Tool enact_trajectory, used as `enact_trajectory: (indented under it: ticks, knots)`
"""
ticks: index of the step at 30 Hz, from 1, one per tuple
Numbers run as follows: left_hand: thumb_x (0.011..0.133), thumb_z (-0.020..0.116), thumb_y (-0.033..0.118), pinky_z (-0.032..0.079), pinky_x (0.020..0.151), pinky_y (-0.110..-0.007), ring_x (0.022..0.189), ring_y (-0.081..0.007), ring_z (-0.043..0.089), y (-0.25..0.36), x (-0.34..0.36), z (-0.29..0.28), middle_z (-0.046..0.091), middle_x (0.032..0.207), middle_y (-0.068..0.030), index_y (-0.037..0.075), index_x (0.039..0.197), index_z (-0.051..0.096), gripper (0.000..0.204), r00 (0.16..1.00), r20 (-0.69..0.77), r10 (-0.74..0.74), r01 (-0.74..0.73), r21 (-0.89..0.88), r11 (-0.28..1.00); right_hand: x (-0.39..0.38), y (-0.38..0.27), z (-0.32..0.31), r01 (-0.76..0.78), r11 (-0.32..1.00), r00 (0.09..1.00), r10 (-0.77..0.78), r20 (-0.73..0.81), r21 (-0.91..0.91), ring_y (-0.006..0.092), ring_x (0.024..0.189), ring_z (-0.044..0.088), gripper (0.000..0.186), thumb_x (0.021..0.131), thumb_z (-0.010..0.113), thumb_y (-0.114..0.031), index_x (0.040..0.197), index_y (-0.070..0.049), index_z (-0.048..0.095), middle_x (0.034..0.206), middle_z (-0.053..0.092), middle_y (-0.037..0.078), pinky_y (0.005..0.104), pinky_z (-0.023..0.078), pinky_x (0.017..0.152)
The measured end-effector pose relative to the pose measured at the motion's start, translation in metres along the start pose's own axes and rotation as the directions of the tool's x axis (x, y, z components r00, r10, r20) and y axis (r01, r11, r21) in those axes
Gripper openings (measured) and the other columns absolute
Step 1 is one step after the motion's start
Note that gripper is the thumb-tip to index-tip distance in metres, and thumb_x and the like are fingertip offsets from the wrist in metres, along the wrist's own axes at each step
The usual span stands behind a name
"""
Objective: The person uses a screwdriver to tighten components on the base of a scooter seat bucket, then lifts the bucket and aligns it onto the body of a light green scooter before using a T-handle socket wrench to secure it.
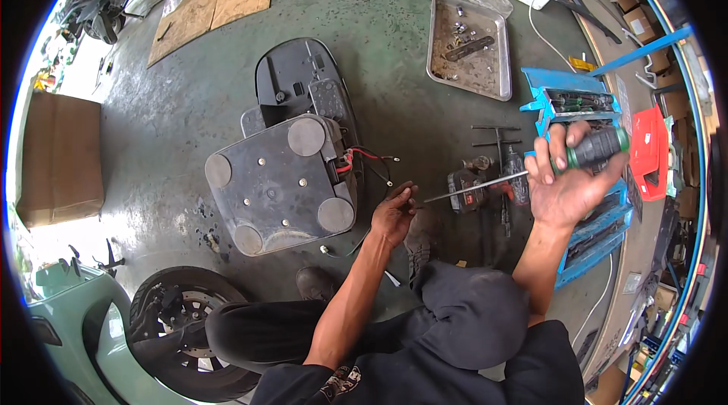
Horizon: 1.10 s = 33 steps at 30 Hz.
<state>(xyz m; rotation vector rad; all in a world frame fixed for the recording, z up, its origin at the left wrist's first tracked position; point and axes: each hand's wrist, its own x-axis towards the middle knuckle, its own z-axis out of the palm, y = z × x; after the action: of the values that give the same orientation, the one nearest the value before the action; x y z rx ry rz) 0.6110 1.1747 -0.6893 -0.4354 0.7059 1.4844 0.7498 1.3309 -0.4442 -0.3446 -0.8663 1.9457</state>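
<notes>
In my right hand [565, 170] is a screwdriver [599, 149] with a green and black handle; its long shaft points left toward my other hand. Close to the tip, the fingers of my left hand [394, 217] are pinched together, and whatever they may hold is too small to make out. Left of that hand lies a dark grey plastic box [273, 193] with round pads at its corners and several small bolts in its face. Red and black wires [368, 153] with ring ends come out of its right side. A black plastic shell [292, 67] lies behind it.
A metal tray [472, 56] with small parts stands far right. Blue toolbox trays [580, 102], a red case [649, 153], a cordless power tool [466, 189] and a T-handle wrench [497, 136] are at right. A wheel [178, 314] and a cardboard box [61, 158] are left.
</notes>
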Motion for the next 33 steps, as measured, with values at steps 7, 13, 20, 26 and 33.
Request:
enact_trajectory:
  ticks: [7,13,20,26,33]
  knots:
    - [0.098,0.045,0.016,0.040,0.063,-0.027,0.072,-0.0120,0.049,-0.005,-0.002,0.019,0.056,0.123,-0.0064,0.008,0.103,0.055,0.014,0.998,0.030,-0.049,0.054,-0.200,0.978,-0.025,0.009,-0.007,0.116,0.991,0.992,-0.113,-0.054,0.067,0.0116,0.048,0.029,0.082,0.067,0.040,-0.089,0.080,-0.008,0.044,0.059,0.034,0.002,0.0253,0.027,0.045]
    - [0.098,0.043,0.017,0.037,0.063,-0.027,0.066,-0.0123,0.043,-0.015,-0.016,0.035,0.057,0.122,-0.0055,0.008,0.099,0.055,0.014,0.999,0.033,0.020,0.000,-0.518,0.855,-0.030,0.007,-0.008,0.159,0.986,0.981,-0.152,-0.118,0.051,0.0109,0.045,0.024,0.081,0.067,0.037,-0.090,0.074,-0.009,0.043,0.054,0.030,0.000,0.0258,0.022,0.042]
    - [0.099,0.044,0.018,0.036,0.062,-0.027,0.065,-0.0117,0.042,-0.005,-0.024,0.035,0.060,0.113,-0.0039,0.009,0.098,0.055,0.015,0.998,0.006,0.058,-0.048,-0.499,0.865,-0.031,0.007,-0.005,0.197,0.980,0.977,-0.194,-0.086,0.027,0.0111,0.042,0.022,0.079,0.069,0.035,-0.088,0.074,-0.010,0.041,0.053,0.029,0.000,0.0270,0.020,0.042]
    - [0.098,0.046,0.019,0.035,0.061,-0.026,0.064,-0.0110,0.042,-0.004,-0.023,0.029,0.061,0.109,-0.0033,0.009,0.100,0.055,0.014,0.996,-0.002,0.087,-0.077,-0.484,0.872,-0.035,0.013,0.002,0.189,0.982,0.960,-0.190,0.207,0.025,0.0128,0.048,0.031,0.079,0.072,0.036,-0.086,0.077,-0.008,0.044,0.057,0.036,0.003,0.0278,0.027,0.045]
    - [0.097,0.047,0.020,0.036,0.061,-0.025,0.064,-0.0096,0.043,0.016,-0.032,0.021,0.062,0.105,-0.0019,0.007,0.106,0.054,0.017,0.975,-0.039,0.220,-0.202,-0.575,0.793,-0.053,0.010,0.026,0.362,0.633,0.929,-0.187,0.318,-0.684,0.0251,0.083,0.056,0.067,0.080,0.070,-0.041,0.125,0.000,0.042,0.092,0.053,0.012,0.0382,0.049,0.076]
